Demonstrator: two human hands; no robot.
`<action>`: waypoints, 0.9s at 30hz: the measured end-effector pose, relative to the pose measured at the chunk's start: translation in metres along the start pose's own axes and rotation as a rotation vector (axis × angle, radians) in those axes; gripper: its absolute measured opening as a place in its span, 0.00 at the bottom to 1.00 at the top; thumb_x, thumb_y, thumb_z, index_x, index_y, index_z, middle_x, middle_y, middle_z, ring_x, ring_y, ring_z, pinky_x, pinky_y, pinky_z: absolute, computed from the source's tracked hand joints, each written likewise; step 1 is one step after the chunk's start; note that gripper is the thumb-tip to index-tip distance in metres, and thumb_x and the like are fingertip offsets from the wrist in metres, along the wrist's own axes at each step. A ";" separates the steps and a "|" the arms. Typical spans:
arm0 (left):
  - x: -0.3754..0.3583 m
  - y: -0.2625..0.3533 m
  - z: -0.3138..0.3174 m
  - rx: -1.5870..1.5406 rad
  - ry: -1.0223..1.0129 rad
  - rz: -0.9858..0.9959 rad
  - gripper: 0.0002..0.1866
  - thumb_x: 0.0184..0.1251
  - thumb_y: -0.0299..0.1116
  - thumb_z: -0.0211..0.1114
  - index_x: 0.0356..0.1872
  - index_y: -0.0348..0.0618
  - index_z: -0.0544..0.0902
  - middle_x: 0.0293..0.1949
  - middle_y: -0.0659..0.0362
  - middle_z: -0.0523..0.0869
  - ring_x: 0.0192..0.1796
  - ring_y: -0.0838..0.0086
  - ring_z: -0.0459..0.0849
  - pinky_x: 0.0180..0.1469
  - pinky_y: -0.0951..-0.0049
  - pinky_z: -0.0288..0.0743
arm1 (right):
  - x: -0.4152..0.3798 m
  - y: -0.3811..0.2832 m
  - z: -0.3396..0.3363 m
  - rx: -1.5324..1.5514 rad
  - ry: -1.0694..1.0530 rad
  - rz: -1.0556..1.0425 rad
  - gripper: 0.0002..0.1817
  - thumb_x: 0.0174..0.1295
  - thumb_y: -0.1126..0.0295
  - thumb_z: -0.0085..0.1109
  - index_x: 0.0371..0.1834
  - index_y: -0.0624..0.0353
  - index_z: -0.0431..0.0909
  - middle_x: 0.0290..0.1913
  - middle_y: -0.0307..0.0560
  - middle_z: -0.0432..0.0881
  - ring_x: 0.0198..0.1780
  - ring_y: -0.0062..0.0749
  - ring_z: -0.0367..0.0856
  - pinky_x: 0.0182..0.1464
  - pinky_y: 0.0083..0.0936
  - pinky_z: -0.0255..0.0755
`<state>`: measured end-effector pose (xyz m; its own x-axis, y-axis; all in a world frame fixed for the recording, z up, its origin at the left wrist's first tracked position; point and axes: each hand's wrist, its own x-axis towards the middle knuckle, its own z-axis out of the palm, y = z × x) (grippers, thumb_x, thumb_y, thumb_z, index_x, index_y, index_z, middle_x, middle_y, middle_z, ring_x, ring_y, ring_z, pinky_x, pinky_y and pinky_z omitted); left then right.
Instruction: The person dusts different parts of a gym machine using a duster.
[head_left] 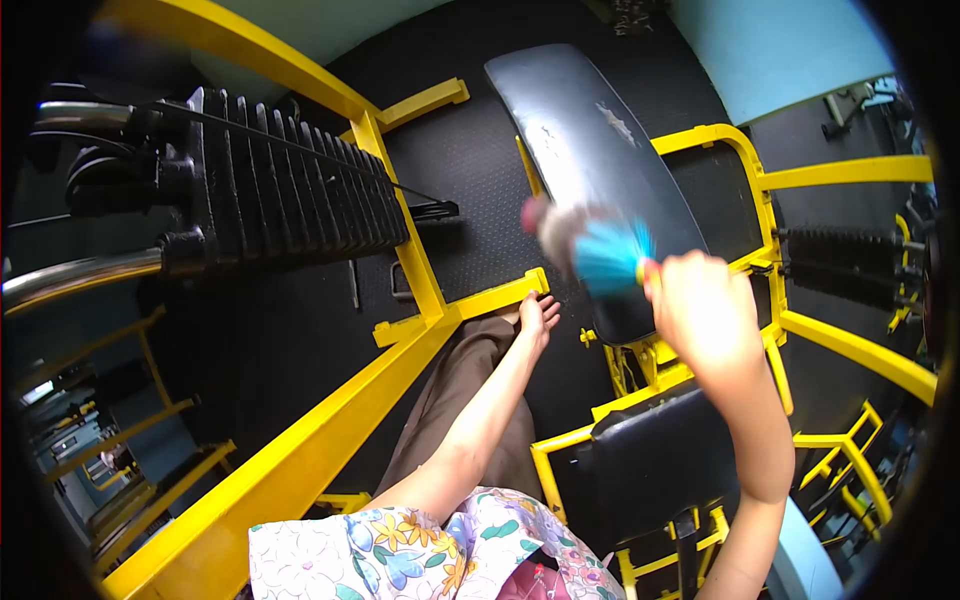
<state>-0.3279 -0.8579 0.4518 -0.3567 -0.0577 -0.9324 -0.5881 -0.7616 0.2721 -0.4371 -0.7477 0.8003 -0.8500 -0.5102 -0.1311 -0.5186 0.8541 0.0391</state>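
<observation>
My right hand [705,310] is closed around the handle of a duster [605,250] with blue, grey and dark red bristles, blurred by motion. The duster is over the black padded bench [590,130], whose surface has a worn, pale patch near its right edge. My left hand [540,315] hangs low near the end of a yellow frame bar [500,298], fingers apart and nothing in them. Whether it touches the bar I cannot tell.
A black weight stack [300,180] stands on the left behind a thick yellow beam [290,460]. Yellow tubing [850,173] curves along the right. A black seat pad [650,450] lies below the bench. Black rubber flooring [450,160] shows between the machines.
</observation>
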 end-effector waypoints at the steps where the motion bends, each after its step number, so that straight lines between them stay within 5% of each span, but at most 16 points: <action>1: -0.006 -0.004 0.002 -0.038 -0.030 0.011 0.28 0.69 0.49 0.38 0.65 0.46 0.51 0.59 0.47 0.66 0.57 0.55 0.71 0.54 0.55 0.66 | 0.033 -0.001 0.001 -0.043 -0.098 0.053 0.19 0.61 0.58 0.49 0.18 0.58 0.76 0.20 0.48 0.78 0.26 0.39 0.81 0.28 0.30 0.74; 5: -0.033 0.002 0.024 0.030 -0.298 0.082 0.36 0.60 0.50 0.55 0.64 0.42 0.55 0.57 0.47 0.68 0.55 0.58 0.72 0.51 0.57 0.70 | 0.123 -0.002 0.060 -0.102 -0.044 0.044 0.13 0.56 0.61 0.52 0.25 0.57 0.81 0.25 0.50 0.81 0.30 0.40 0.82 0.32 0.32 0.76; 7: -0.036 0.007 0.035 0.181 -0.340 0.102 0.38 0.55 0.45 0.65 0.63 0.40 0.59 0.56 0.48 0.70 0.52 0.64 0.74 0.48 0.62 0.73 | 0.144 -0.013 0.060 -0.045 -0.361 0.156 0.10 0.54 0.64 0.53 0.24 0.56 0.81 0.24 0.50 0.81 0.29 0.39 0.83 0.31 0.32 0.76; 11: -0.039 0.012 0.043 0.322 -0.249 0.190 0.35 0.52 0.36 0.68 0.61 0.39 0.62 0.52 0.47 0.73 0.46 0.68 0.79 0.41 0.71 0.77 | 0.135 -0.021 0.015 -0.111 -0.421 -0.030 0.07 0.49 0.66 0.57 0.25 0.55 0.82 0.26 0.49 0.82 0.32 0.37 0.83 0.34 0.30 0.75; 13: -0.038 0.021 0.043 0.385 -0.294 0.134 0.35 0.51 0.36 0.69 0.59 0.34 0.64 0.51 0.46 0.73 0.47 0.67 0.78 0.42 0.70 0.77 | 0.144 -0.027 0.002 -0.227 -0.802 -0.163 0.07 0.43 0.66 0.61 0.26 0.55 0.82 0.29 0.47 0.82 0.36 0.36 0.83 0.37 0.28 0.74; 14: -0.047 0.013 0.048 0.309 -0.234 0.466 0.35 0.50 0.37 0.70 0.57 0.29 0.66 0.51 0.44 0.74 0.48 0.67 0.78 0.44 0.70 0.77 | 0.153 -0.029 0.007 -0.217 -0.860 -0.165 0.10 0.40 0.66 0.63 0.28 0.55 0.83 0.31 0.46 0.83 0.38 0.34 0.82 0.39 0.25 0.72; 17: -0.043 0.014 0.050 0.341 -0.178 0.159 0.35 0.51 0.36 0.69 0.56 0.26 0.65 0.50 0.43 0.74 0.48 0.66 0.78 0.46 0.70 0.77 | 0.197 -0.029 0.038 -0.157 -0.896 0.028 0.09 0.42 0.67 0.62 0.29 0.55 0.83 0.32 0.48 0.83 0.37 0.34 0.83 0.38 0.25 0.72; 22: -0.038 0.021 0.048 0.343 -0.292 0.130 0.34 0.52 0.36 0.69 0.57 0.28 0.65 0.50 0.44 0.75 0.47 0.67 0.79 0.45 0.71 0.77 | 0.230 -0.015 0.073 -0.208 -0.541 0.169 0.10 0.53 0.64 0.57 0.31 0.57 0.82 0.32 0.49 0.82 0.36 0.34 0.83 0.39 0.27 0.74; 27: -0.036 0.026 0.052 0.478 -0.225 0.069 0.34 0.51 0.36 0.69 0.57 0.31 0.66 0.48 0.47 0.77 0.45 0.69 0.80 0.41 0.73 0.78 | 0.194 0.007 0.041 -0.160 -0.668 -0.004 0.16 0.54 0.56 0.57 0.31 0.59 0.81 0.31 0.51 0.82 0.36 0.39 0.82 0.40 0.30 0.75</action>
<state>-0.3683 -0.8425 0.5046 -0.5221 0.0828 -0.8488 -0.8043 -0.3790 0.4577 -0.6013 -0.8367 0.7342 -0.6357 -0.2973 -0.7124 -0.5723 0.8008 0.1764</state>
